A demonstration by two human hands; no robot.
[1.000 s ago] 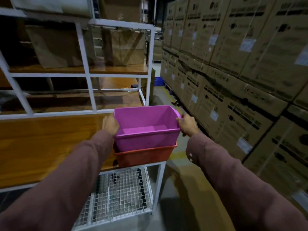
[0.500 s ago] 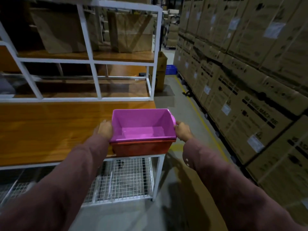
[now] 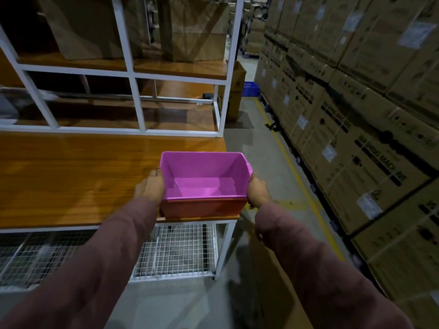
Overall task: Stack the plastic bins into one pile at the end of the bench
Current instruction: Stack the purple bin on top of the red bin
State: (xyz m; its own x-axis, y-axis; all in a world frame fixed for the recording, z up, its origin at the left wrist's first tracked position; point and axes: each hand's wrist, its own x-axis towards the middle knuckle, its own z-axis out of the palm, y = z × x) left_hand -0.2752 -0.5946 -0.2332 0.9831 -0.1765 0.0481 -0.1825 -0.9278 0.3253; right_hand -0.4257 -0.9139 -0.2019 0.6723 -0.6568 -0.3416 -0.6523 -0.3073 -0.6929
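Pink bin (image 3: 204, 176) sits nested in the orange bin (image 3: 204, 208) at the bench's (image 3: 71, 176) near right corner, our left hand (image 3: 152, 186) and right hand (image 3: 257, 192) gripping its opposite side walls, we judge to seat it squarely in the pile.

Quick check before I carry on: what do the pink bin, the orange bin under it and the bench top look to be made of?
Pink bin: smooth glossy plastic by its even colour and the soft sheen on its floor. Orange bin: probably the same plastic, though only its front shows. Bench top: wood or wood-look laminate, with grain lines and a polished shine.
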